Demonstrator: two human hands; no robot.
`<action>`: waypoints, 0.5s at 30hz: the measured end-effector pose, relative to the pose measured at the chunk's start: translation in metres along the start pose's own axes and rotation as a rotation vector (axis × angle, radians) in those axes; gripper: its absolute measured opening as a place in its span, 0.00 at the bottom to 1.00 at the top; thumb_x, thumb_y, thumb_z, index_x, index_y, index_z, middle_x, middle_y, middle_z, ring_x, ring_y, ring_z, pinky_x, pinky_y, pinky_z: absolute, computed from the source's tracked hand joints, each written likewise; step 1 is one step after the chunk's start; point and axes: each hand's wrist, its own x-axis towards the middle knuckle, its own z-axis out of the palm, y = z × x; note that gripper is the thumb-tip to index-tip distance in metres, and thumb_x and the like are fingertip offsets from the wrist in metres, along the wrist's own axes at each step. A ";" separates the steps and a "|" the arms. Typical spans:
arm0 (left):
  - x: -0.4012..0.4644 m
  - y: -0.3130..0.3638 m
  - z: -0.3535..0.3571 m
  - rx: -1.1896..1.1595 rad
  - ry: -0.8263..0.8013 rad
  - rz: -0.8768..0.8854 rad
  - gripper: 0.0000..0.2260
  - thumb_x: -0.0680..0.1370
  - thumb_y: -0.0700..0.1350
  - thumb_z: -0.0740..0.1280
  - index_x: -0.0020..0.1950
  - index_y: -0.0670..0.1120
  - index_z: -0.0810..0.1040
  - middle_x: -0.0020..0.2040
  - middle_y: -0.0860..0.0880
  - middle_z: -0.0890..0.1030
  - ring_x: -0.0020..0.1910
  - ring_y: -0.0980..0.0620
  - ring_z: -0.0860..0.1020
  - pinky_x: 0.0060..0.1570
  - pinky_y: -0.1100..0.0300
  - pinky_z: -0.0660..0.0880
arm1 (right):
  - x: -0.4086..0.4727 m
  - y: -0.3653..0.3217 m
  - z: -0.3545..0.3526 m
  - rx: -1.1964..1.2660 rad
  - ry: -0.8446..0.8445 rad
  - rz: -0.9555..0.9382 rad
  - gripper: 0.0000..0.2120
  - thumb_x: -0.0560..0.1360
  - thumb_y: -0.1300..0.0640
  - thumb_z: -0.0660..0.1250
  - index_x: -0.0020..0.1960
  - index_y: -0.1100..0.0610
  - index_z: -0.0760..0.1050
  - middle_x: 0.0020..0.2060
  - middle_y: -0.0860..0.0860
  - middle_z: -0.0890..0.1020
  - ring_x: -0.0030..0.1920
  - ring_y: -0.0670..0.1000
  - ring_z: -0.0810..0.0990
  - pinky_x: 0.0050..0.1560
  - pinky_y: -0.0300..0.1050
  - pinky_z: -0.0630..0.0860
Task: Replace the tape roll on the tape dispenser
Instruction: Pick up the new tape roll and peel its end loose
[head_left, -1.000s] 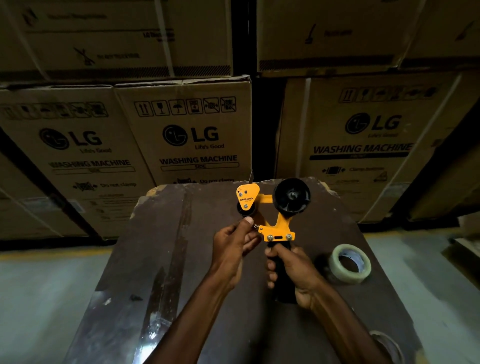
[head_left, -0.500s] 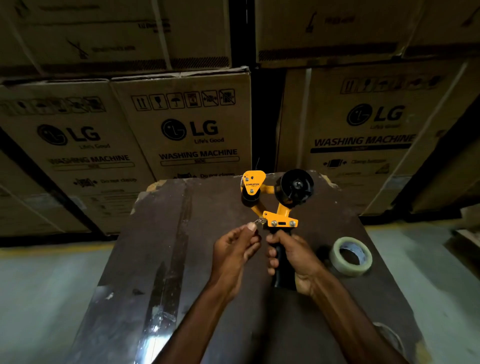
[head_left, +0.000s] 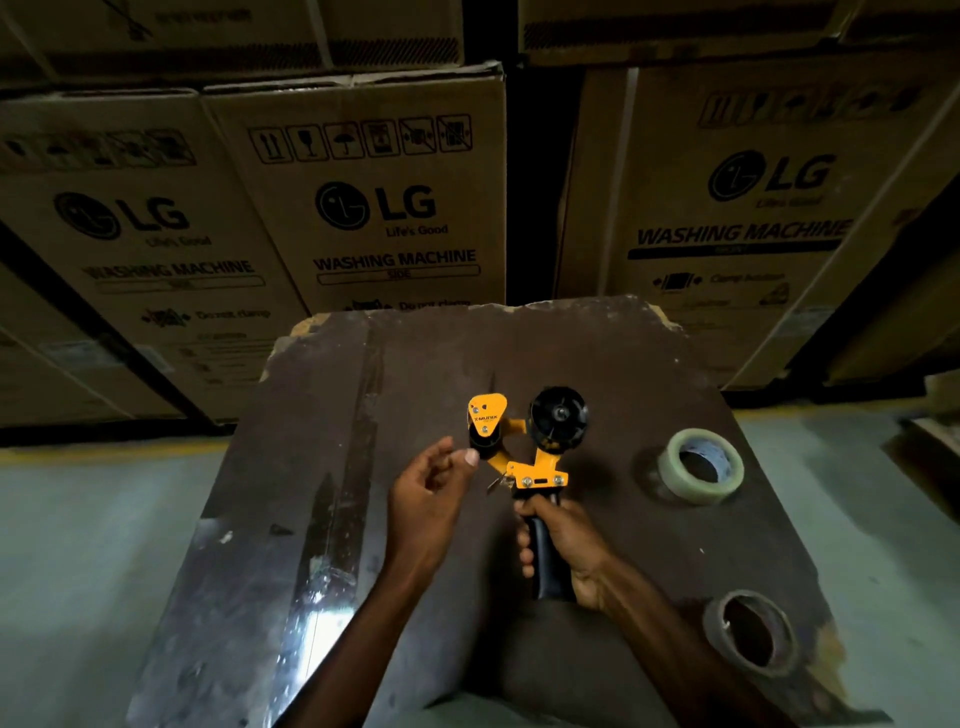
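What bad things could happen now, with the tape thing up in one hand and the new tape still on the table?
1. Only the right hand grips the tape dispenser by its handle; the left hand is off it, so it might wobble when the roll goes on.
2. The left hand's fingertips are close to the front end, where a cutting blade may sit.
3. The empty core lies near the table's edge and might get knocked off.

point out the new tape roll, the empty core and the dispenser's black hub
new tape roll (head_left: 675, 470): head view, on its clear outer wall.
empty core (head_left: 719, 631): head view, on its left rim.
dispenser hub (head_left: 560, 414): head view, at the black wheel's centre.
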 end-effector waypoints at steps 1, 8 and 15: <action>-0.001 -0.004 -0.001 0.018 -0.011 0.004 0.16 0.74 0.43 0.73 0.61 0.42 0.79 0.46 0.54 0.85 0.45 0.62 0.83 0.50 0.64 0.79 | 0.004 0.011 -0.001 -0.005 0.001 0.022 0.04 0.76 0.58 0.66 0.44 0.58 0.74 0.27 0.55 0.76 0.25 0.52 0.73 0.26 0.42 0.71; -0.011 -0.030 -0.009 0.157 -0.140 -0.041 0.11 0.76 0.37 0.72 0.55 0.48 0.79 0.50 0.47 0.84 0.43 0.64 0.82 0.45 0.71 0.76 | 0.024 0.064 -0.008 -0.034 0.047 0.153 0.08 0.80 0.55 0.62 0.45 0.58 0.74 0.28 0.56 0.78 0.26 0.53 0.75 0.27 0.42 0.72; -0.015 -0.051 -0.017 0.319 -0.262 -0.035 0.13 0.75 0.44 0.74 0.55 0.58 0.77 0.57 0.55 0.83 0.58 0.58 0.80 0.61 0.61 0.75 | 0.032 0.082 -0.014 0.007 0.061 0.222 0.12 0.82 0.53 0.60 0.46 0.58 0.76 0.28 0.56 0.78 0.26 0.54 0.76 0.28 0.42 0.73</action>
